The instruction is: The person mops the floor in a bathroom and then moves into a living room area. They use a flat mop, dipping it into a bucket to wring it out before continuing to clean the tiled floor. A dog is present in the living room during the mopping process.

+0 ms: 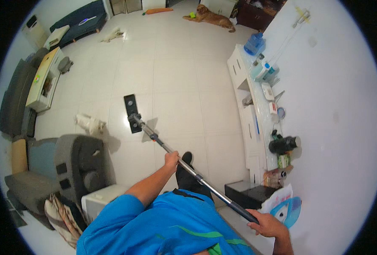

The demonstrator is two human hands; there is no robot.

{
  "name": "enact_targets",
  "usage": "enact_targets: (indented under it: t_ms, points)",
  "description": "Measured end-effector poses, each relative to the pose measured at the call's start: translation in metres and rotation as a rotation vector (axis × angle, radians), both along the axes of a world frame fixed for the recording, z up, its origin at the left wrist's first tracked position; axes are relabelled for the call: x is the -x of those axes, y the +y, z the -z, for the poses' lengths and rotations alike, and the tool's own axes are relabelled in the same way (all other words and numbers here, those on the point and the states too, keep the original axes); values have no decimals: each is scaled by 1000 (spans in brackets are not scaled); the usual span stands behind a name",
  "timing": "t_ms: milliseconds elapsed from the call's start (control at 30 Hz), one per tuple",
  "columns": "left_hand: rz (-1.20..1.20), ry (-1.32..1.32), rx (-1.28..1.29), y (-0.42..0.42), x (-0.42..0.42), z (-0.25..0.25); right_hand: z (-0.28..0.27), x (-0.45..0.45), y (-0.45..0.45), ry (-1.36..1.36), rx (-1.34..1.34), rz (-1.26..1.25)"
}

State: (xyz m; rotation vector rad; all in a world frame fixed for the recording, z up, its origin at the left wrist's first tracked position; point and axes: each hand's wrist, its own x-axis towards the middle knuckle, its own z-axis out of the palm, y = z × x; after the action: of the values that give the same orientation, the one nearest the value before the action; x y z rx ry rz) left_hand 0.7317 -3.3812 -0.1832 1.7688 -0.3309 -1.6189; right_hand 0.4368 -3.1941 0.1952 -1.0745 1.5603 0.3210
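Observation:
I hold a flat mop by its long metal pole (pixel 188 169), which slants across the front of my body. My left hand (pixel 171 160) is closed around the middle of the pole. Farther back, my right hand (pixel 266 223) grips the dark handle end (pixel 243 213). The black rectangular mop head (pixel 131 110) lies on the pale tiled floor (pixel 175 76), joined to the pole by a swivel joint (pixel 135 118). Left of the mop head, a small white dog (pixel 91 123) stands on the tiles, slightly blurred.
A grey armchair (pixel 80 162) stands at left, with a low white table (pixel 45 83) beyond it. Along the right wall runs a white cabinet (pixel 250 127) bearing bottles and a black flask (pixel 282 145). Farther off lie a brown dog (pixel 215 20) and a blurred whitish animal (pixel 112 35).

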Motion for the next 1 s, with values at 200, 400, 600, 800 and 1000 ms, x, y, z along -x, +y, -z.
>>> enact_targets:
  t_ms: [200,400,600,800,1000]
  points:
    - [-183,89,7,-156,-37,21,-9,4,-215,-74,151,-183]
    - [-305,139,-30,-288,-96,-1,-10,-34,-377,-157,228,-308]
    - [-346,209,-64,-430,-170,29,5,-107,-531,-92,227,-293]
    - [-346,254,-101,-584,-223,14,-15,-177,-679,-92,277,-282]
    - [-400,364,-80,-736,-289,15,-18,-248,-833,-120,391,-330]
